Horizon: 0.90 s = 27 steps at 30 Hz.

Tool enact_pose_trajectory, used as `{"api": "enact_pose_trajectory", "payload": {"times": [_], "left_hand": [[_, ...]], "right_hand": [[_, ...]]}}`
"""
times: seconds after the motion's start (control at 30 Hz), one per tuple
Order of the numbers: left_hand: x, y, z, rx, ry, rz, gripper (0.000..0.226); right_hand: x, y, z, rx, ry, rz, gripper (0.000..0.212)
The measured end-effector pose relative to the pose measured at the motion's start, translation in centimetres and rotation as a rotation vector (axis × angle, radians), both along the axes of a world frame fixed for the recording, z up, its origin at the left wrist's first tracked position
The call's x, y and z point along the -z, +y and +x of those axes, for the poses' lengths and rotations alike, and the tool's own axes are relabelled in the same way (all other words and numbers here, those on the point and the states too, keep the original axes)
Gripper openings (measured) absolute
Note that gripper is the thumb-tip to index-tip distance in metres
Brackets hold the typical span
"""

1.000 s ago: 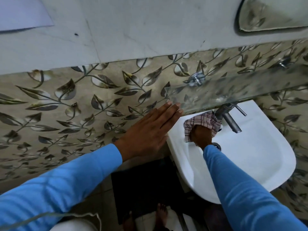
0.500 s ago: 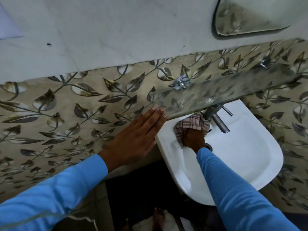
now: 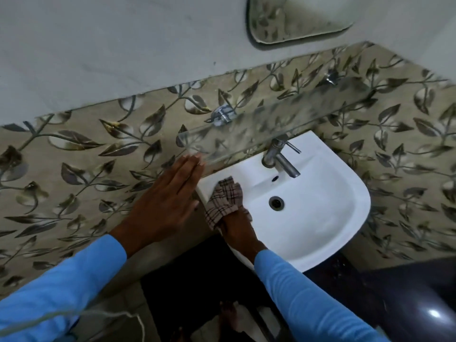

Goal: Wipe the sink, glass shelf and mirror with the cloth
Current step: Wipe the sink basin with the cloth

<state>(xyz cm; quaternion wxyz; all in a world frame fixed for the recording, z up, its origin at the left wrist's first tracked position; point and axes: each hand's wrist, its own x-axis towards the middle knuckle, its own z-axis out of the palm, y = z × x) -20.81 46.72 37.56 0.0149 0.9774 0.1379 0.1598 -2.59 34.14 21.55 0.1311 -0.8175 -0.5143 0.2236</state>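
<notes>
Head view, looking down: the right hand (image 3: 238, 224) presses a checked cloth (image 3: 223, 199) onto the left rear corner of the white sink (image 3: 328, 213), its grip closed over the cloth with the fabric bunched under the fingers. The left hand (image 3: 164, 203) lies flat and released against the leaf-patterned wall tiles (image 3: 74, 169) just left of the sink, fingertips (image 3: 193, 159) touching the near left edge of the glass shelf (image 3: 259, 129), holding nothing. The tap (image 3: 280, 156) stands at the far middle of the sink under the shelf, and the drain (image 3: 276, 203) sits in the basin, near the cloth but apart from it. The mirror (image 3: 293, 18) hangs on the plain wall above, well apart from both hands.

The step in hand looks like wiping the sink rim, so the shelf and mirror seem yet to be done. To do it well, keep the cloth spread flat rather than balled, so more fabric meets the porcelain, and draw it along the rim in overlapping strokes toward the tap, then around the tap base where grime collects. The braced left hand should bear on the wall, not the shelf edge, since glass on two small brackets (image 3: 222, 114) may flex or shift under load.
</notes>
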Motion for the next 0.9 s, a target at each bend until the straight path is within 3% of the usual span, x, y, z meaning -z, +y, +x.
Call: {"api": "enact_pose_trajectory", "payload": {"times": [0.1, 0.17, 0.3, 0.37, 0.43, 0.57, 0.67, 0.73, 0.8, 0.9], "left_hand": [[0.0, 0.2, 0.0, 0.011, -0.019, 0.000, 0.074], [0.1, 0.0, 0.1, 0.024, -0.056, 0.002, 0.073], [0.3, -0.5, 0.5, 0.021, -0.112, -0.004, 0.071], [0.5, -0.7, 0.7, 0.025, -0.135, -0.019, 0.070], [0.7, -0.9, 0.9, 0.014, -0.156, -0.036, 0.069], [0.8, -1.5, 1.3, -0.032, -0.195, -0.057, 0.068], [0.9, -1.7, 1.6, -0.022, -0.208, -0.050, 0.068], [0.9, -1.5, 1.6, -0.005, -0.209, -0.038, 0.067], [0.8, -1.4, 1.7, 0.002, -0.200, -0.021, 0.066], [0.8, -1.4, 1.7, -0.014, -0.188, -0.024, 0.067]], "right_hand": [[0.9, -5.1, 0.4, -0.136, -0.196, -0.064, 0.046], [0.1, -9.3, 0.2, -0.172, -0.222, -0.043, 0.061], [-1.3, -15.1, 0.0, -0.179, -0.323, 0.007, 0.039], [0.2, -13.8, -0.2, -0.152, -0.346, -0.178, 0.052], [1.0, -11.1, -0.8, -0.120, -0.375, -0.222, 0.058], [0.3, -8.3, -1.0, -0.055, -0.380, -0.139, 0.059], [0.7, -13.1, 0.8, -0.098, -0.349, -0.064, 0.050], [0.1, -17.8, 3.8, -0.113, -0.230, -0.011, 0.047], [0.3, -21.9, 7.6, -0.213, -0.285, -0.030, 0.051], [1.2, -22.7, 10.1, -0.197, -0.353, -0.168, 0.050]]}}
